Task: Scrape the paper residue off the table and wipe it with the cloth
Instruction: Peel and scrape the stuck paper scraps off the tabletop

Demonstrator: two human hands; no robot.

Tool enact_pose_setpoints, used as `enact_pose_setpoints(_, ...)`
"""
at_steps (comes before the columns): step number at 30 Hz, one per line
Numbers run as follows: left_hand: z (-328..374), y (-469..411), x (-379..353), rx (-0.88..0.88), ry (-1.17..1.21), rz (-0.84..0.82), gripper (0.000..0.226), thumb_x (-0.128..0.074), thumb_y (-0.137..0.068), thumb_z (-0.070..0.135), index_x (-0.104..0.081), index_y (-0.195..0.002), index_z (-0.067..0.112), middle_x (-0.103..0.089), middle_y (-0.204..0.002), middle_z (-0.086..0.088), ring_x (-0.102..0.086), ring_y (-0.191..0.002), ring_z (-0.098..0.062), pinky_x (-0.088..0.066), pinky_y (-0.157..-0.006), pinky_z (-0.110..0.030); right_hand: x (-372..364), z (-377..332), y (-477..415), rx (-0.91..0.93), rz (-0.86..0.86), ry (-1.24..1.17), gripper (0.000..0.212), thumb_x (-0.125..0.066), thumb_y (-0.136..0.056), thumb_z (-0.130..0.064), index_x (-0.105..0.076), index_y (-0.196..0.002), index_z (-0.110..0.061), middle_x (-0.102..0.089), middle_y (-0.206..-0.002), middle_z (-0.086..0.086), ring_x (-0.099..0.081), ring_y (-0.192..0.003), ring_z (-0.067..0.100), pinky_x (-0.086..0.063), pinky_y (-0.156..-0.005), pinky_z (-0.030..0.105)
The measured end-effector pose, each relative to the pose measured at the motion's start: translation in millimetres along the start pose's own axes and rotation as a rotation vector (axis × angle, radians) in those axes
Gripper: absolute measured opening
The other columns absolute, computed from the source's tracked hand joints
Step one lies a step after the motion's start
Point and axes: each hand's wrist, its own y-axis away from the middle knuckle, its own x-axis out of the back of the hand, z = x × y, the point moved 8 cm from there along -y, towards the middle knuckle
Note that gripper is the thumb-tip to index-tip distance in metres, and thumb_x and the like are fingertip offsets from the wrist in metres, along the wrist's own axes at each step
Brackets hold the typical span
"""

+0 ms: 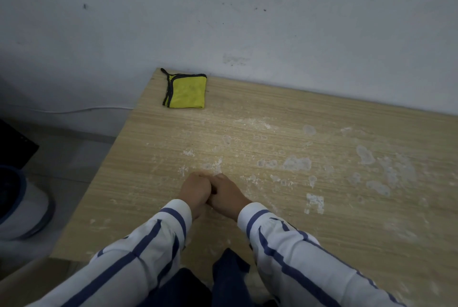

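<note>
Likely scraping paper residue point(297, 163) off table point(322, 113), lower centre.
Pressing left hand point(194, 189) against right hand point(228, 192), fingers curled, contents hidden; yellow cloth point(186, 91) parked upper left for wiping.

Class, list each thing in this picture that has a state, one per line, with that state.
Yellow cloth: folded, lying untouched at the table's far left corner.
Table: patched with white paper residue, not wiped clean.
Left hand: fingers curled, touching the other hand; anything held is hidden.
Right hand: fingers curled, low over the table; anything held is hidden.
</note>
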Motion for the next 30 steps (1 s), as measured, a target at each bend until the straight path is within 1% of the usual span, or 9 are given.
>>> enact_pose_setpoints(2,-3,-2,-1,0.051,0.063,0.003,0.032,-0.031,-0.094,0.0,-0.059,-0.107,-0.01,-0.063,-0.104,-0.028,-0.061,-0.099,-0.038,-0.052,-0.085,-0.045,1,0,0,-0.004,0.039,0.015,0.044,-0.048,-0.087,-0.007,-0.051,-0.13,-0.018,-0.055,-0.119,0.017,-0.049,-0.11,0.031,-0.037,-0.085,0.03)
enact_pose_setpoints(6,-3,5,-2,0.089,0.139,-0.074,0.028,-0.034,-0.092,-0.001,-0.06,-0.101,-0.001,-0.063,-0.102,-0.016,-0.058,-0.098,-0.028,-0.049,-0.094,-0.041,1,-2,-1,0.003,0.117,0.131,0.04,-0.043,-0.087,-0.004,-0.057,-0.123,-0.017,-0.062,-0.109,0.014,-0.051,-0.094,0.024,-0.032,-0.075,0.023)
enact_pose_setpoints(9,-5,5,4,0.088,0.157,-0.109,0.027,-0.041,-0.088,-0.004,-0.067,-0.092,0.003,-0.067,-0.099,-0.018,-0.062,-0.097,-0.031,-0.051,-0.091,-0.047,9,-2,-2,-0.015,0.162,0.124,0.026,-0.047,-0.084,-0.001,-0.069,-0.088,-0.014,-0.064,-0.086,0.013,-0.051,-0.075,0.022,-0.03,-0.062,0.022)
enact_pose_setpoints(12,-12,-1,15,0.057,0.101,-0.074,0.025,-0.052,-0.082,-0.002,-0.072,-0.087,0.012,-0.072,-0.093,-0.013,-0.066,-0.091,-0.03,-0.056,-0.083,-0.047,16,5,-4,-0.098,0.17,0.061,0.034,-0.05,-0.084,-0.007,-0.05,-0.053,-0.021,-0.052,-0.058,0.002,-0.045,-0.057,0.019,-0.03,-0.05,0.021)
enact_pose_setpoints(15,-8,1,19,0.012,0.078,-0.033,0.02,-0.059,-0.078,-0.002,-0.067,-0.09,0.012,-0.071,-0.091,-0.01,-0.066,-0.089,-0.027,-0.056,-0.082,-0.044,22,20,-5,-0.205,0.218,-0.11,0.02,-0.053,-0.081,-0.009,-0.067,-0.068,-0.008,-0.069,-0.077,0.011,-0.059,-0.073,0.025,-0.047,-0.063,0.028)
enact_pose_setpoints(18,-3,4,24,-0.021,0.023,0.017,0.019,-0.058,-0.081,0.001,-0.064,-0.095,0.012,-0.066,-0.095,-0.007,-0.062,-0.09,-0.025,-0.055,-0.081,-0.038,26,31,-5,-0.286,0.257,-0.243,0.016,-0.056,-0.082,-0.01,-0.072,-0.084,-0.01,-0.071,-0.093,0.009,-0.064,-0.087,0.024,-0.052,-0.075,0.032)
enact_pose_setpoints(22,-3,1,31,-0.012,-0.066,0.08,0.024,-0.049,-0.084,0.001,-0.065,-0.093,0.017,-0.067,-0.096,-0.01,-0.063,-0.086,-0.026,-0.056,-0.078,-0.039,26,39,-4,-0.364,0.262,-0.38,0.018,-0.058,-0.08,-0.008,-0.066,-0.07,-0.022,-0.068,-0.084,0.005,-0.062,-0.079,0.024,-0.051,-0.07,0.035)
enact_pose_setpoints(27,-4,-4,18,0.042,0.156,-0.06,0.028,-0.052,-0.09,0.013,-0.06,-0.108,-0.008,-0.065,-0.094,-0.022,-0.059,-0.079,-0.027,-0.053,-0.082,-0.043,19,37,-8,-0.37,0.214,-0.477,0.014,-0.062,-0.073,-0.01,-0.065,-0.062,-0.019,-0.071,-0.087,0.016,-0.067,-0.087,0.036,-0.056,-0.078,0.05)
enact_pose_setpoints(30,-7,-1,4,0.142,0.3,-0.126,0.018,-0.051,-0.091,0.005,-0.067,-0.088,-0.002,-0.062,-0.072,-0.012,-0.058,-0.075,-0.029,-0.052,-0.083,-0.044,17,20,-8,-0.296,0.165,-0.325,0.009,-0.056,-0.074,-0.011,-0.065,-0.075,-0.012,-0.069,-0.085,0.015,-0.065,-0.082,0.033,-0.056,-0.074,0.048)
